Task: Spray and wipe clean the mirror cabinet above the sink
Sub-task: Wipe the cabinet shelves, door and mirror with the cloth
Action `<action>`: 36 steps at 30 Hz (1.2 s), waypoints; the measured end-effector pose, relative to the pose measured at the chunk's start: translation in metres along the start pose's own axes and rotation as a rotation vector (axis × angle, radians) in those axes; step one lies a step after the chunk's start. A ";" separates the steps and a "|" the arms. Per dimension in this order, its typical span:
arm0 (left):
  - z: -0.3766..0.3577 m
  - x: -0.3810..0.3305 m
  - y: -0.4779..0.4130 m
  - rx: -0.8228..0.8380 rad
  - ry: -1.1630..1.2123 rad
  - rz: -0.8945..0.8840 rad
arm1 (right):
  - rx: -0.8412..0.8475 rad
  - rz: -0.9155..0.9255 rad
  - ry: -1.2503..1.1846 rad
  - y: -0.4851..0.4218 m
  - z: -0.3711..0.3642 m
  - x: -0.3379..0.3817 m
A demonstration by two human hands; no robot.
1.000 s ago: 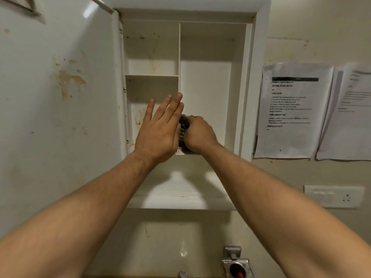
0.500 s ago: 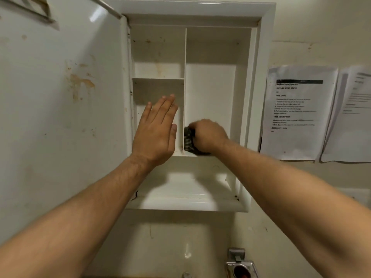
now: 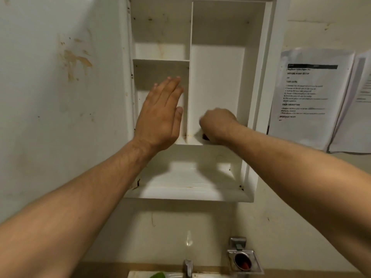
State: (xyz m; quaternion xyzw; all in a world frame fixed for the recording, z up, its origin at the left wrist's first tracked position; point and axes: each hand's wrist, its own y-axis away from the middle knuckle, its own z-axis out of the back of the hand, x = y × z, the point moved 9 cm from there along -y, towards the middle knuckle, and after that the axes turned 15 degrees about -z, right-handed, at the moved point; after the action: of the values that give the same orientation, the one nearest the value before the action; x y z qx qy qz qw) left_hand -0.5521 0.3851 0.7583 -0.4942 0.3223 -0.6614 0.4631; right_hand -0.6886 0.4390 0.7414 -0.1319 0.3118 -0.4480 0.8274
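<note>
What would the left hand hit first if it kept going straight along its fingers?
Probably the underside of the small shelf, since the left hand points up into the lower-left compartment; depth is unclear.

Printed sheet (image 3: pixel 307 95), taped to the wall right of my open cabinet: carries all readable text.
Header bar: dark strip, its lettering too blurred for me to read.
Heading 1: "INITIAL SCENE SETUP".
Heading 2: "TASK GOAL", above a numbered list, items 1 to 6; I cannot make out the wording.
Heading 3: "TASK DESCRIPTION", above two bulleted lines, illegible.
Heading 4: "REQUIRED PROPS".
Second sheet (image 3: pixel 359 101), further right: print too faint for me to read.
</note>
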 end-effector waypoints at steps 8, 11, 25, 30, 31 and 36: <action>0.007 -0.015 -0.011 -0.069 0.084 0.049 | 0.166 -0.174 -0.841 0.008 -0.003 -0.012; -0.004 -0.015 -0.011 -0.092 0.138 0.131 | 0.259 0.006 -0.915 0.029 0.008 -0.014; -0.028 -0.003 0.033 0.094 -0.031 0.208 | -0.516 -0.344 -1.142 0.041 0.062 -0.141; -0.029 -0.001 0.049 0.155 -0.069 0.207 | -0.311 -0.019 -0.053 0.023 0.038 -0.061; -0.029 -0.002 0.051 0.160 -0.065 0.211 | -0.232 -0.007 0.077 0.021 0.025 -0.054; -0.033 -0.001 0.059 0.172 -0.037 0.223 | 0.101 -0.063 0.144 0.019 -0.019 -0.036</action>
State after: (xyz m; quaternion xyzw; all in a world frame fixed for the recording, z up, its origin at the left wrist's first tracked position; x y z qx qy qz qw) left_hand -0.5662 0.3639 0.6957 -0.4260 0.3088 -0.6216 0.5803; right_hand -0.7023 0.4807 0.7315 -0.0670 0.3433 -0.4972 0.7940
